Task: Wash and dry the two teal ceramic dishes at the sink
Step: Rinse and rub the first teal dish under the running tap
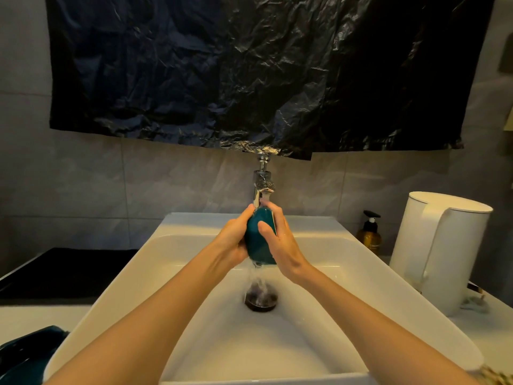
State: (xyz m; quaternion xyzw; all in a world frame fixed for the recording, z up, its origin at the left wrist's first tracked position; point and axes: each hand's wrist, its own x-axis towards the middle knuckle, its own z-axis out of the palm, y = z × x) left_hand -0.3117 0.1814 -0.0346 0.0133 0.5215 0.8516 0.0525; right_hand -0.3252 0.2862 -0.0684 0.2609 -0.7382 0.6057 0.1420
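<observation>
A small teal glazed ceramic dish [260,241] is held on edge above the white rectangular sink [347,287], under the chrome tap [261,184] at the sink's rear. It is gripped by L hand [234,241] and R hand [281,244], fingers curled round opp. sides. A 2nd teal dish [25,354] lies beside the sink's front-left corner.

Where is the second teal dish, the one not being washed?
In the head view's bottom-left corner, the second dish sits on the counter left of the sink.
</observation>
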